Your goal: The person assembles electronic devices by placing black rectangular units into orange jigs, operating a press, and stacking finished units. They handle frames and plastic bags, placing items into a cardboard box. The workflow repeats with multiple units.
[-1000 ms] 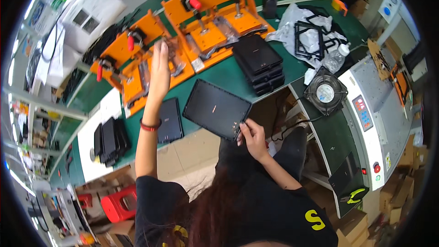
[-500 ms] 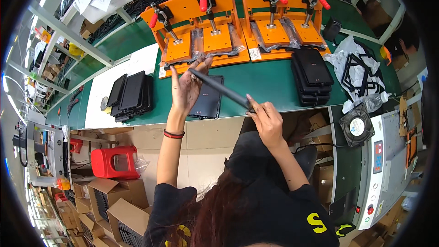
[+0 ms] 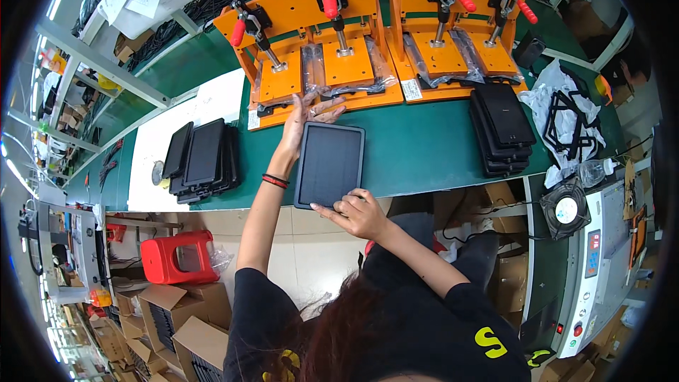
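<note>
A flat black rectangular panel (image 3: 330,163) with a raised dark rim is face up over the front edge of the green bench. My right hand (image 3: 357,213) is closed on its near edge, thumb on the rim and fingers curled. At the far left corner, my left hand (image 3: 303,122) touches the panel with thumb and fingers spread; part of the palm is hidden behind it. Whatever lies beneath the panel cannot be seen. Just beyond my left hand stands an orange clamping fixture (image 3: 300,25) with red-handled toggle clamps, black parts and clear film under its plates.
Another orange fixture (image 3: 453,28) is at the right. Stacks of black panels stand left (image 3: 206,159) and right (image 3: 503,124). Black frames (image 3: 569,124) lie on white plastic beside a fan (image 3: 564,206). A red stool (image 3: 180,258) and cardboard boxes (image 3: 191,304) are below left.
The panel has turned from edge-on to face up and come lower, over the panel lying on the bench. My right hand has moved left and nearer; my left hand stays by its far corner.
</note>
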The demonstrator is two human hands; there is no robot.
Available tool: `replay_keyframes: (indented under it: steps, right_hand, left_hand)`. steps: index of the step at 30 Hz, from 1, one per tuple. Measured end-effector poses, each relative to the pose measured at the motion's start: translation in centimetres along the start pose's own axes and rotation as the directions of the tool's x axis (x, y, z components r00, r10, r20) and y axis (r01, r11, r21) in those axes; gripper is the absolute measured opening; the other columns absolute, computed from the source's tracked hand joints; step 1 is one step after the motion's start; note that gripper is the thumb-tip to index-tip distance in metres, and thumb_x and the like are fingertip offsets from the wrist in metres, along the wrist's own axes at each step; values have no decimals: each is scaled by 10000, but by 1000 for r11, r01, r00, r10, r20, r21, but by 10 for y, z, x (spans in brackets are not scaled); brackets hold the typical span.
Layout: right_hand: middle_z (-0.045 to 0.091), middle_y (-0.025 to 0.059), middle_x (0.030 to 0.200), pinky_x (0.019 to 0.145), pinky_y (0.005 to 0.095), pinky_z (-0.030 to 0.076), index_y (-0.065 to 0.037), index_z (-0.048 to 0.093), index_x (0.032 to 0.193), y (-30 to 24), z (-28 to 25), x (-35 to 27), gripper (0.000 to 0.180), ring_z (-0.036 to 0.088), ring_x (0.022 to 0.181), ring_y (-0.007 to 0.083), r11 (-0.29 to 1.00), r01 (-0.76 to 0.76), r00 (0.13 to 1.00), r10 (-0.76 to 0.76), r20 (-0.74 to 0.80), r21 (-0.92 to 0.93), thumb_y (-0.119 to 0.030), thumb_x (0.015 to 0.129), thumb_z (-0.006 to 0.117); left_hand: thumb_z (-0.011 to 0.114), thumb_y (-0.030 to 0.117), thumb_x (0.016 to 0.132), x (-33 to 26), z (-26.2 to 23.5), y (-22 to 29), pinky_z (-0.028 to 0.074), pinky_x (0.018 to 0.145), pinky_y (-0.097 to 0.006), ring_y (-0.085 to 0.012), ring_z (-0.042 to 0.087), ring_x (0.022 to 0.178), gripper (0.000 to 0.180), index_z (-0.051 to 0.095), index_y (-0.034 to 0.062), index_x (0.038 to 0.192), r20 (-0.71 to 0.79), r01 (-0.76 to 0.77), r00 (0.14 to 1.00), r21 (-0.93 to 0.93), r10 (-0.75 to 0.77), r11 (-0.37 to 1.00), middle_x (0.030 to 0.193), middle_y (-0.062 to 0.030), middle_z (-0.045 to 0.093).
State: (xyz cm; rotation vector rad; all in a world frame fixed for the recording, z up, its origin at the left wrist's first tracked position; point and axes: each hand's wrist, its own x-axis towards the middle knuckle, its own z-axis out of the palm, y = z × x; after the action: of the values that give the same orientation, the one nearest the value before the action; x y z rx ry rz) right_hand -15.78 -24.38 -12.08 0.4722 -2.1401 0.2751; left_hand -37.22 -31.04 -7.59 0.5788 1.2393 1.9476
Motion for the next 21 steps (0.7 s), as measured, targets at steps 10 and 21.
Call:
replay_keyframes:
  steps: [10, 21]
  right_hand:
    - [484, -30, 886, 890, 363, 337, -250, 607, 1231, 0, 35, -15, 429, 482, 911, 121, 994, -96, 985, 86, 149, 59, -154, 814, 568]
    - [506, 73, 1085, 994, 428, 334, -141, 581, 1251, 0, 14, 11, 445, 436, 1068, 247, 904, -332, 922, 251, 295, 270, -194, 813, 639]
  left_hand:
    - [309, 341, 1022, 9, -21, -15, 443, 953, -327, -287, 553, 1161, 480, 350, -34, 1320, 73, -266, 964, 329, 257, 906, 1238, -218, 553]
    - [188, 516, 988, -58, -29, -23, 150, 1146, -411, -276, 254, 1379, 666, 262, 2, 1405, -106, -332, 905, 432, 413, 839, 1452, -177, 324]
